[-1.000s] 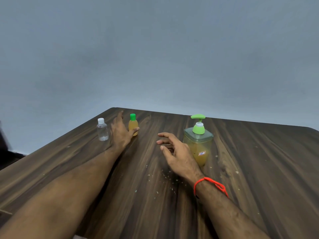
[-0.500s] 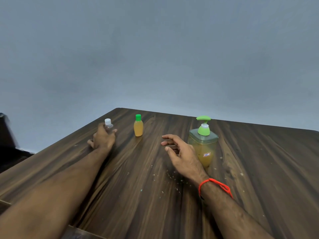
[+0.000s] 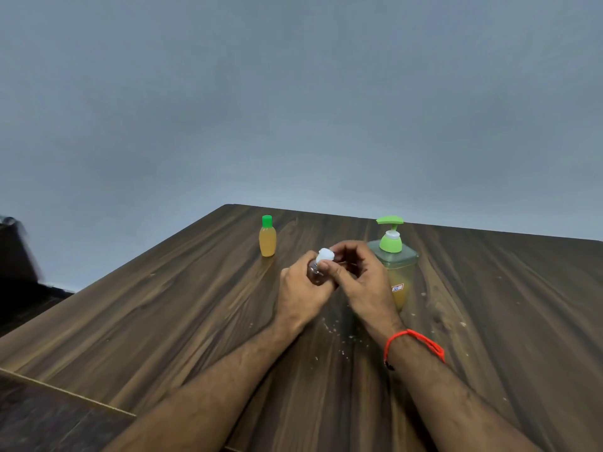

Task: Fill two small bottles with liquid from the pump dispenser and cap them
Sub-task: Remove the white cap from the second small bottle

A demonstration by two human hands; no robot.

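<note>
Item 1: my left hand (image 3: 301, 295), closed around the body of the clear bottle (image 3: 315, 272), which I hold just above the surface (image 3: 163, 314) at centre. Only a small part of the bottle's shoulder and side shows between my fingers; I cannot tell whether there is any liquid in it.

Item 2: my right hand (image 3: 362, 282), thumb and fingertips pinched on the white cap (image 3: 325, 255) at the top of the clear bottle. The remaining fingers curl loosely behind it. Whether the cap is seated tight or loose on the neck I cannot tell. A red thread band (image 3: 414, 345) sits on this wrist.

Item 3: green-capped bottle (image 3: 267, 236), upright on the surface, far and to the left of my hands, apart from them. Filled with amber liquid nearly to the neck, cap on.

Item 4: pump dispenser (image 3: 396, 265), upright, just to the right of and behind my right hand, partly hidden by it. Square translucent body with amber liquid in the lower part, green pump head, spout pointing left, a small label on the near face.

Item 5: surface, dark wood grain, with pale crumbs (image 3: 339, 344) scattered near my wrists and to the right of the dispenser.

Item 6: plain grey wall (image 3: 293, 109) beyond the far edge.
</note>
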